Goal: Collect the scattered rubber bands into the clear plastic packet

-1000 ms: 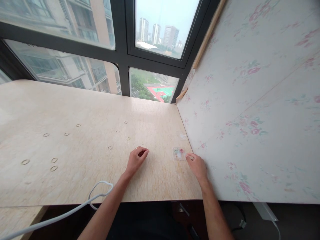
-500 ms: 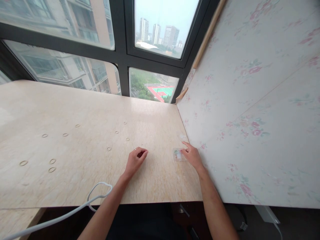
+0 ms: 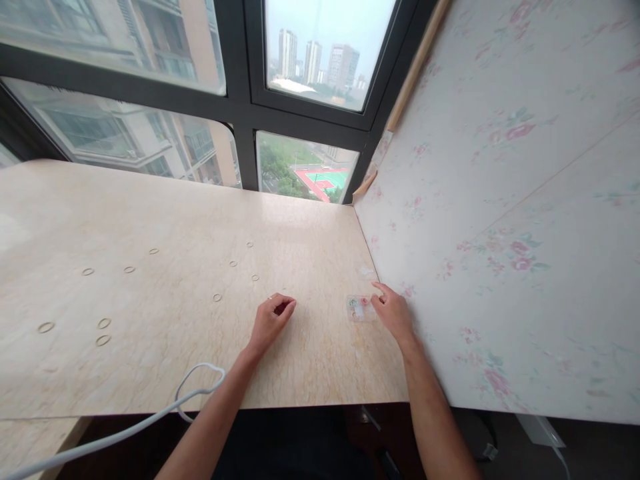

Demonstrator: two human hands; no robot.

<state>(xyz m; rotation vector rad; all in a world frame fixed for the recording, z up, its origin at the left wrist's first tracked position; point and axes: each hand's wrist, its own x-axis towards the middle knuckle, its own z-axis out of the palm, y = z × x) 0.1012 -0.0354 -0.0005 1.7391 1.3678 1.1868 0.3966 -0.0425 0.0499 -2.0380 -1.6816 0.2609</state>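
Note:
A small clear plastic case (image 3: 355, 312) with little coloured pieces inside lies on the right part of the marbled surface. My right hand (image 3: 393, 312) is at its right edge, index finger stretched out and thumb apart from it; the hand hides that end of the case. To the left, my left hand (image 3: 273, 320) rests on the surface with thumb and fingers curled together in a pinch. Anything between those fingertips is too small to make out. A thin ring (image 3: 217, 297) lies left of this hand, and several similar rings (image 3: 104, 323) are spread farther left.
A clear flat piece (image 3: 367, 273) lies beyond the case, close to the floral wall panel (image 3: 480, 267). The dark window frame (image 3: 245, 120) borders the marbled surface (image 3: 165, 320) at the back. A looped white cable (image 3: 135, 430) crosses the front left edge.
My right hand has shifted slightly to the right, showing more of the case and its coloured pieces. My left hand stays where it was.

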